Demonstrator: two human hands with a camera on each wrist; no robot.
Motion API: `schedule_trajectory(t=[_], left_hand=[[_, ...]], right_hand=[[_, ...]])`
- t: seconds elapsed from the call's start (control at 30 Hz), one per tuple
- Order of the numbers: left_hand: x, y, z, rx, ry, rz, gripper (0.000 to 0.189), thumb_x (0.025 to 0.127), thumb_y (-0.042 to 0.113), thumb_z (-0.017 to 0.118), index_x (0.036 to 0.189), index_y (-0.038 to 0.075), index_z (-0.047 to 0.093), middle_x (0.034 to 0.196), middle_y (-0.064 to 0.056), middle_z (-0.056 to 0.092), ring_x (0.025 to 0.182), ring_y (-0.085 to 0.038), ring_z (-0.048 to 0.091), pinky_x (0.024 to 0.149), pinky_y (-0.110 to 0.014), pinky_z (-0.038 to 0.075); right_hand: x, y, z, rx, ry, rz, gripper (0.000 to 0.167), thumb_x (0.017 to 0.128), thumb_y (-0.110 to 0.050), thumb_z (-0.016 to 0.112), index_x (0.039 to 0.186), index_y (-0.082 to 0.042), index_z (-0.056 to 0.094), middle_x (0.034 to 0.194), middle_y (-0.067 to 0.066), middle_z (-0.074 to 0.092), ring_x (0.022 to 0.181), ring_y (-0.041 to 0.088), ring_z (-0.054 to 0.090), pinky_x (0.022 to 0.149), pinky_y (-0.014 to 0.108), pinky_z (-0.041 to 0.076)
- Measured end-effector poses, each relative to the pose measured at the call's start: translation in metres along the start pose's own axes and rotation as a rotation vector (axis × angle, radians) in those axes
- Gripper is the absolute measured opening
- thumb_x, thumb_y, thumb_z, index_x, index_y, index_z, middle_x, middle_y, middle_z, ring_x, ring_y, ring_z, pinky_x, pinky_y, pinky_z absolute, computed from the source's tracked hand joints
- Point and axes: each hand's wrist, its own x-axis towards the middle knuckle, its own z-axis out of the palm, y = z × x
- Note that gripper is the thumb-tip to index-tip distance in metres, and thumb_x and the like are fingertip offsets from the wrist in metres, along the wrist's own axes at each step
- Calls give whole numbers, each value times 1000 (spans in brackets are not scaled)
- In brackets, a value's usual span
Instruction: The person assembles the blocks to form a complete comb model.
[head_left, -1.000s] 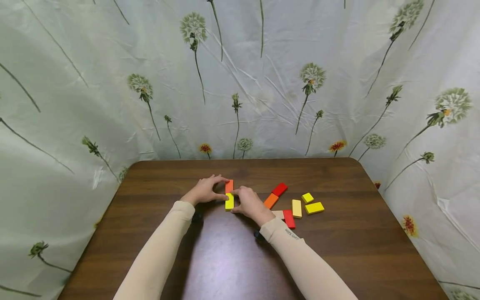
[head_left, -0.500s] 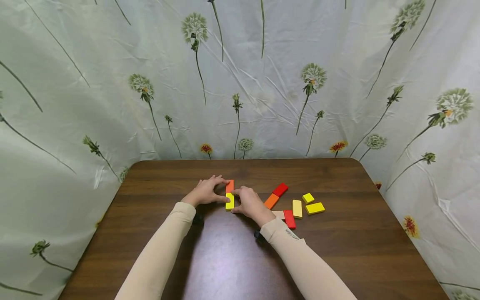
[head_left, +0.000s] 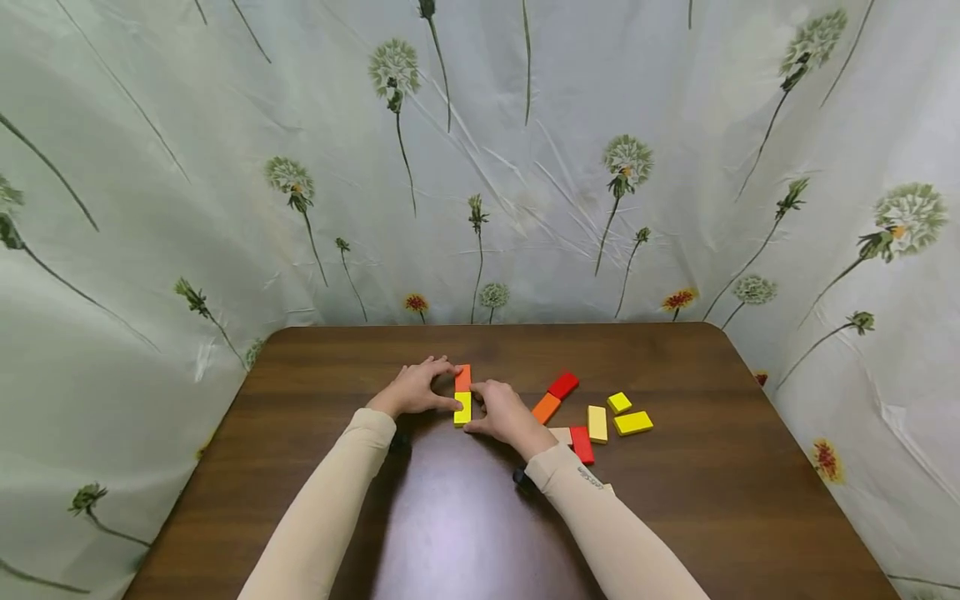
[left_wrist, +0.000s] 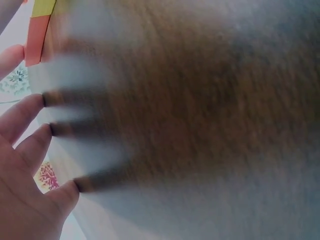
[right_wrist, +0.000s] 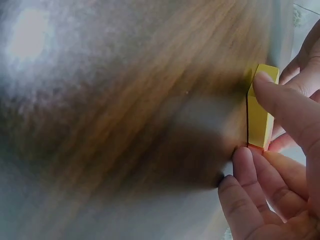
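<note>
A bright yellow rectangular wooden block (head_left: 462, 408) lies flat near the middle of the dark brown wooden table (head_left: 675, 517), end to end with an orange rectangular wooden block (head_left: 462, 377) that touches its far end, the two making one short line running away from the person. The left hand (head_left: 415, 389) sits against the left side of this pair, its fingers curved toward the blocks with a fingertip on the yellow block's left edge and others reaching round by the orange one. The right hand (head_left: 505, 412) closes in from the right, thumb and fingers curled about the yellow block; the right wrist view shows the thumb pressed on one end of the block and the fingertips at its other end (so it is pinched lengthwise). The left wrist view is blurred, showing only spread fingertips on the wood. To the right, well apart from the hands, lie loose blocks: a red block (head_left: 562, 385) and a second orange block (head_left: 546, 407) set end to end on a slant, a darker red block (head_left: 579, 444) near the right sleeve, a pale yellow block (head_left: 597, 423) beside it, and two more yellow blocks, a small one (head_left: 618, 402) and a longer one (head_left: 633, 422), farthest right. A pale curtain printed with dandelions (head_left: 622, 158) hangs round the table's far and side edges.
</note>
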Motion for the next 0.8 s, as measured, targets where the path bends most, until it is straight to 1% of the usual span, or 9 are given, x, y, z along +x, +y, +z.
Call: schedule_trajectory(t=[0.1,0.17,0.27,0.43,0.63,0.8], left_hand=[[0,0,5,0,-9,4,75,92,49,85,155,18,59,174,-20,35,164,-46,24,123,-83,16],[0,-1,6,-1,1,0,75,91,48,85,154,17,59,173,-20,36,164,-46,24,123,-83,16],[1,0,5,5,11,2,75,90,47,86,154,17,60,173,-21,37,164,-47,25,123,-83,16],[0,2,2,1,5,8,75,91,49,85,154,16,60,173,-21,36,164,-47,25,123,-83,16],[0,3,1,2,6,9,75,91,50,85,153,16,60,173,-21,37,164,-47,26,123,-83,17],[-1,2,1,-4,9,8,76,90,50,85,153,16,60,173,-21,37,164,-47,26,123,-83,16]], right_hand=[[-4,1,1,19,0,16,66,85,-26,95,138,3,67,118,14,73,102,24,69,93,39,62],[-5,1,1,38,4,17,65,85,-25,94,138,3,67,118,14,73,101,24,69,93,39,62],[-5,2,1,48,16,12,63,86,-25,94,137,3,68,116,14,73,99,23,69,91,38,62],[-4,2,1,60,28,10,59,85,-22,94,134,1,71,113,13,73,96,21,68,87,35,61],[-4,2,2,116,26,56,59,85,-22,94,134,1,71,119,15,73,99,22,71,88,35,63],[-4,2,3,146,37,79,55,84,-21,95,130,-1,73,116,13,74,100,22,71,90,37,63]])
